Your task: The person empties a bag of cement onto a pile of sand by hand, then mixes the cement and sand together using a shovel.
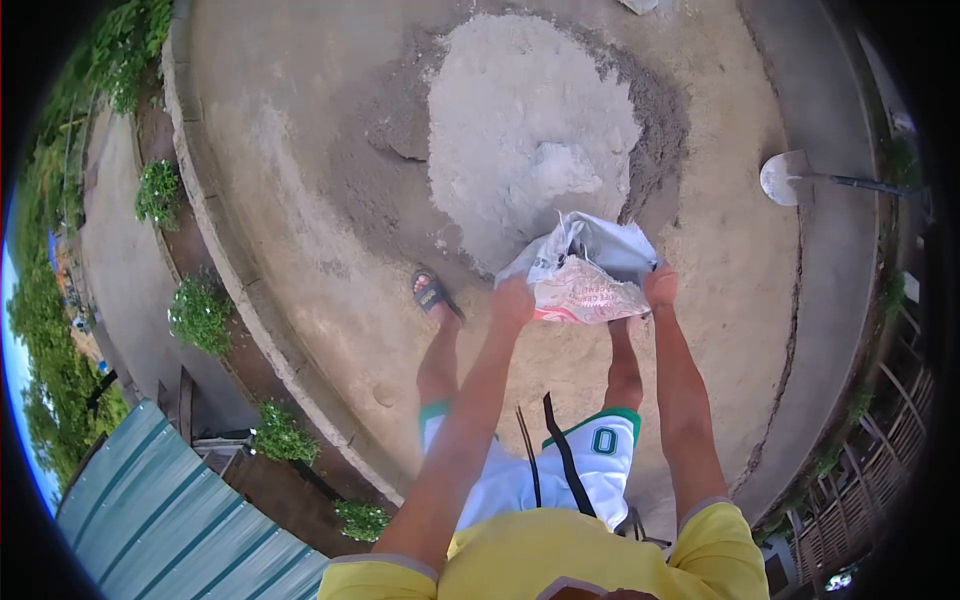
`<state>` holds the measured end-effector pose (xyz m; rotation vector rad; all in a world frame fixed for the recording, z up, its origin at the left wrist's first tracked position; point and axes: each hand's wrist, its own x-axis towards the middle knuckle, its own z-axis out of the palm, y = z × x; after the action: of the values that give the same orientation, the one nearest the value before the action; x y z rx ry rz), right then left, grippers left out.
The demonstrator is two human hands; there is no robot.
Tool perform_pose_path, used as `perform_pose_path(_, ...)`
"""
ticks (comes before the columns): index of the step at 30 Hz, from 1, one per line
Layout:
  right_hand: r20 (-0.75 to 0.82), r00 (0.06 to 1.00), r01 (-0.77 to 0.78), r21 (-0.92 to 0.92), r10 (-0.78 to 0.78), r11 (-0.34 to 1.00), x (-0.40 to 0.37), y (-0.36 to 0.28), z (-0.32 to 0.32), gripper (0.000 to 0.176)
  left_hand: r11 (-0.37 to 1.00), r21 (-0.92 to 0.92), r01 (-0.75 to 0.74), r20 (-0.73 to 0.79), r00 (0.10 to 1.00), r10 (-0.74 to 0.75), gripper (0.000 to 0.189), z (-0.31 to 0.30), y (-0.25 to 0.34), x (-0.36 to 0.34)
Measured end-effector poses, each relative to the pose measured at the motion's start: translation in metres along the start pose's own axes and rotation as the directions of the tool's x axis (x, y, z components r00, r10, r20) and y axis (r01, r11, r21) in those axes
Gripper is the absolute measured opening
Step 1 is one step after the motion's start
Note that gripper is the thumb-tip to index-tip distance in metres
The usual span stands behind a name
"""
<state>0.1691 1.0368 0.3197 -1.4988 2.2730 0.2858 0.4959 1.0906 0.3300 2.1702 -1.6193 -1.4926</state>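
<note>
A white cement bag (590,285) with red print hangs between my two hands, its mouth open and facing the heap. My left hand (514,298) grips the bag's left edge, and my right hand (660,287) has hold of its right edge. In front of the bag spreads a broad layer of pale grey cement powder (520,120), with a whiter lump near the bag's mouth. Darker sand (385,165) rings the powder. Both sets of fingers are wrapped around the bag's material.
A shovel (790,179) lies at the right with its blade on the ground. A low concrete curb (240,275) curves along the left, with green shrubs (200,312) beyond it. Corrugated roofing (170,510) is at lower left, and a slatted fence (870,480) stands at lower right.
</note>
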Motion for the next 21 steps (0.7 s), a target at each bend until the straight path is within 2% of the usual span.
perform_pose_path(1,-0.021,0.999,-0.043,0.005,0.043,0.999,-0.007,0.001,-0.008,0.032,0.998,0.026,-0.053,-0.052,0.997,0.054,0.030,0.004,-0.010,0.000)
perform_pose_path(3,-0.126,0.992,-0.001,0.122,0.017,0.992,-0.028,0.021,-0.012,0.030,0.988,0.079,-0.136,-0.127,0.981,0.145,0.032,0.022,-0.036,-0.012)
perform_pose_path(4,-0.187,0.982,0.038,0.186,-0.002,0.982,-0.022,0.026,-0.013,0.029,0.970,-0.136,-0.203,-0.196,0.965,0.175,0.038,0.019,-0.031,-0.018)
perform_pose_path(6,-0.269,0.963,0.061,0.185,-0.009,0.981,-0.008,0.031,-0.001,0.028,0.793,-0.493,-0.358,-0.349,0.916,0.197,0.051,0.010,-0.020,-0.024)
perform_pose_path(7,-0.281,0.960,0.050,0.183,0.004,0.982,-0.025,0.040,0.009,0.028,0.747,-0.578,-0.329,-0.337,0.930,0.148,0.051,0.019,-0.023,-0.042)
perform_pose_path(9,-0.445,0.894,0.232,0.345,-0.059,0.910,-0.005,0.029,0.015,0.028,0.618,-0.705,-0.349,-0.395,0.916,0.067,0.049,0.029,-0.021,-0.033)
perform_pose_path(10,-0.497,0.867,0.282,0.408,-0.048,0.868,-0.022,0.036,0.016,0.028,0.586,-0.782,-0.211,-0.309,0.948,-0.071,0.046,0.042,-0.026,-0.046)
perform_pose_path(12,-0.375,0.927,0.265,0.612,-0.022,0.745,-0.017,0.024,0.012,0.030,0.458,-0.889,0.004,-0.153,0.940,-0.304,0.043,0.058,-0.023,-0.041)
perform_pose_path(14,-0.118,0.993,0.091,0.562,-0.029,0.822,-0.019,0.007,-0.012,0.028,0.441,-0.897,0.038,-0.155,0.905,-0.395,0.045,0.068,-0.008,-0.045)
perform_pose_path(15,-0.081,0.990,0.137,0.425,-0.113,0.895,-0.007,0.011,-0.008,0.027,0.426,-0.903,0.050,-0.158,0.884,-0.439,0.046,0.069,0.003,-0.045)
perform_pose_path(17,0.062,0.964,0.249,0.121,-0.257,0.961,0.000,0.028,0.004,0.026,0.234,-0.966,-0.114,-0.204,0.891,-0.406,0.042,0.076,0.018,-0.051)
perform_pose_path(18,0.044,0.967,0.239,0.167,-0.249,0.957,-0.004,0.038,0.002,0.025,0.129,-0.971,-0.200,-0.236,0.888,-0.395,0.039,0.078,0.021,-0.054)
perform_pose_path(21,-0.080,0.968,0.250,0.294,-0.237,0.923,-0.007,0.066,-0.020,0.024,0.115,-0.958,-0.262,-0.286,0.864,-0.415,0.041,0.094,-0.001,-0.060)
